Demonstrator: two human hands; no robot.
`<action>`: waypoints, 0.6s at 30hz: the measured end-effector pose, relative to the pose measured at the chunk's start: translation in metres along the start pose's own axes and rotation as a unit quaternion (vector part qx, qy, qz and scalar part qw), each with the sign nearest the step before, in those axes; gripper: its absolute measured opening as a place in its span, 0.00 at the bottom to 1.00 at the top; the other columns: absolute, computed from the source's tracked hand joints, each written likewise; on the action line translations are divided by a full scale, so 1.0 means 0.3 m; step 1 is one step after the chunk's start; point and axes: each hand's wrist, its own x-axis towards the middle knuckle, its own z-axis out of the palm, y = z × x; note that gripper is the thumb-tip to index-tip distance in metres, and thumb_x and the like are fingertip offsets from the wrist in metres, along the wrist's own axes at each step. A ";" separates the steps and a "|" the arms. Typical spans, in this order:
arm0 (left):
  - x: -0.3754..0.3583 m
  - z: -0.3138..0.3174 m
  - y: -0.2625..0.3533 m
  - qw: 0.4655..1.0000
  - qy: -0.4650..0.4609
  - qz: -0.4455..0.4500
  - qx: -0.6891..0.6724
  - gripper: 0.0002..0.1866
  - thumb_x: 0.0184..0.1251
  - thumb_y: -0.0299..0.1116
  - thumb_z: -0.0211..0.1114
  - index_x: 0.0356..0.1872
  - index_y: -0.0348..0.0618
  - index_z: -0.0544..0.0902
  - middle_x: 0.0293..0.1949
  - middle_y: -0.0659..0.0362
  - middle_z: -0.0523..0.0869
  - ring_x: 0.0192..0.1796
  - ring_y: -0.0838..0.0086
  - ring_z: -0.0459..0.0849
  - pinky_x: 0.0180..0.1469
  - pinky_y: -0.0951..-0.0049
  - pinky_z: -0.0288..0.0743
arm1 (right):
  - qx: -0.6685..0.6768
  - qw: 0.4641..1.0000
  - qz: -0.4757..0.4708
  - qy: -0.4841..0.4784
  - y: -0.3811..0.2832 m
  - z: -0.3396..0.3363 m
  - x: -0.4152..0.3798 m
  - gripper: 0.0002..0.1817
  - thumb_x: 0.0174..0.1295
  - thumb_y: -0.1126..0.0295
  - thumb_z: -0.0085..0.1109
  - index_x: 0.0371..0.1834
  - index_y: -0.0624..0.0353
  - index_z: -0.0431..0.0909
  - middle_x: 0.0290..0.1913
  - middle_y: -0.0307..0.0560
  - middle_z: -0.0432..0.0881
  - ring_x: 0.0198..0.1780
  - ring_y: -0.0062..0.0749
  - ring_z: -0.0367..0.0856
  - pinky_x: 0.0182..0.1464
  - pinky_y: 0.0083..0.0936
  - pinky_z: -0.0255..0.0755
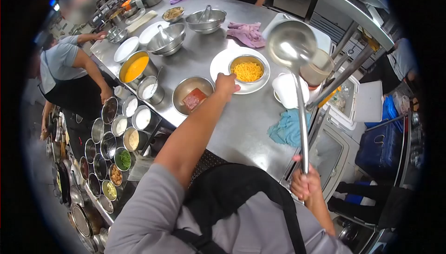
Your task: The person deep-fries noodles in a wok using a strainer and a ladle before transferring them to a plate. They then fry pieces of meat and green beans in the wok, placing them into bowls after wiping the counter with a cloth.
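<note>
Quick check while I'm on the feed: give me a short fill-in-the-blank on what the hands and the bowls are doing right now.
1. The right hand holds a long metal ____ by its handle.
2. The left hand reaches to the steel bowl holding a ____ block.
3. The bowl of yellow shreds sits on a white ____.

Missing words: ladle; red; plate

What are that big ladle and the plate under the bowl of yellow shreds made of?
The ladle, held by the right hand, looks like polished steel: grey, with mirror-like glare. The plate near the left hand looks like glazed white ceramic, possibly melamine: smooth and evenly white.
</note>
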 end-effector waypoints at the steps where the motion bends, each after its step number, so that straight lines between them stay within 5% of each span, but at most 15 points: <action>1: 0.027 -0.017 0.027 0.998 0.003 -0.026 0.052 0.32 0.69 0.41 0.61 0.68 0.33 0.63 0.52 0.44 0.80 0.39 0.58 0.87 0.29 0.64 0.86 | 0.001 1.000 -0.015 -0.005 0.032 -0.004 -0.037 0.34 0.64 0.79 0.53 0.74 0.58 0.54 0.17 0.45 0.64 0.10 0.27 0.63 0.13 0.30 0.63; 3: 0.119 0.144 0.044 0.997 -0.016 -0.053 0.052 0.27 0.71 0.39 0.58 0.63 0.30 0.68 0.50 0.46 0.81 0.37 0.60 0.87 0.28 0.65 0.86 | -0.041 0.999 -0.026 0.017 -0.113 0.011 -0.160 0.34 0.63 0.80 0.53 0.74 0.60 0.54 0.17 0.45 0.64 0.10 0.26 0.63 0.13 0.30 0.63; 5: 0.233 0.090 0.023 0.985 -0.012 0.008 0.173 0.20 0.72 0.37 0.56 0.54 0.28 0.74 0.44 0.47 0.83 0.33 0.60 0.86 0.27 0.65 0.85 | -0.024 0.999 -0.044 0.018 -0.065 0.009 -0.191 0.34 0.62 0.80 0.53 0.73 0.61 0.55 0.16 0.45 0.64 0.10 0.26 0.63 0.12 0.29 0.62; 7: 0.284 0.078 0.010 0.988 -0.043 0.022 0.144 0.14 0.71 0.33 0.56 0.46 0.29 0.78 0.39 0.47 0.84 0.31 0.59 0.85 0.26 0.65 0.85 | -0.014 0.997 -0.061 0.043 -0.049 0.025 -0.218 0.35 0.59 0.81 0.53 0.72 0.63 0.55 0.15 0.45 0.64 0.09 0.26 0.62 0.13 0.28 0.62; 9: 0.320 0.080 0.020 0.976 -0.066 -0.046 0.200 0.10 0.70 0.29 0.56 0.40 0.31 0.80 0.37 0.48 0.84 0.32 0.57 0.86 0.29 0.63 0.87 | -0.020 0.997 -0.060 0.050 -0.049 0.033 -0.209 0.35 0.58 0.81 0.54 0.71 0.64 0.56 0.14 0.44 0.63 0.09 0.26 0.62 0.13 0.28 0.62; 10: 0.302 0.078 0.023 0.985 -0.096 -0.100 0.104 0.12 0.65 0.25 0.58 0.48 0.33 0.77 0.44 0.47 0.82 0.38 0.57 0.86 0.36 0.61 0.87 | -0.023 0.997 -0.059 0.054 -0.050 0.038 -0.196 0.34 0.58 0.81 0.53 0.71 0.64 0.56 0.14 0.44 0.63 0.09 0.26 0.62 0.13 0.28 0.62; 12: 0.248 0.089 0.041 0.991 -0.087 -0.100 0.012 0.13 0.64 0.24 0.60 0.49 0.34 0.76 0.48 0.47 0.80 0.44 0.54 0.85 0.42 0.59 0.88 | -0.028 0.998 -0.044 0.047 -0.056 0.047 -0.146 0.34 0.59 0.81 0.53 0.71 0.65 0.56 0.14 0.44 0.63 0.09 0.26 0.62 0.13 0.28 0.62; 14: 0.223 0.062 0.013 0.994 -0.110 -0.020 -0.010 0.15 0.68 0.26 0.56 0.54 0.31 0.73 0.49 0.45 0.79 0.43 0.53 0.85 0.37 0.56 0.89 | -0.032 0.999 -0.021 0.026 -0.058 0.063 -0.085 0.34 0.58 0.81 0.53 0.71 0.65 0.56 0.15 0.44 0.63 0.10 0.26 0.63 0.14 0.27 0.63; 16: 0.065 0.008 0.113 0.983 -0.094 -0.052 -0.149 0.12 0.64 0.24 0.58 0.49 0.34 0.75 0.43 0.47 0.80 0.39 0.55 0.84 0.37 0.59 0.88 | -0.036 0.999 0.022 -0.004 -0.055 0.078 -0.008 0.34 0.58 0.82 0.53 0.71 0.66 0.57 0.15 0.44 0.63 0.10 0.26 0.63 0.14 0.27 0.62; 18: 0.083 -0.128 0.010 0.947 -0.162 0.277 0.023 0.08 0.64 0.24 0.59 0.42 0.36 0.75 0.42 0.48 0.80 0.37 0.58 0.83 0.33 0.62 0.85 | -0.043 0.995 0.076 -0.048 -0.043 0.112 0.091 0.33 0.58 0.83 0.52 0.70 0.67 0.57 0.15 0.43 0.63 0.10 0.25 0.63 0.13 0.27 0.61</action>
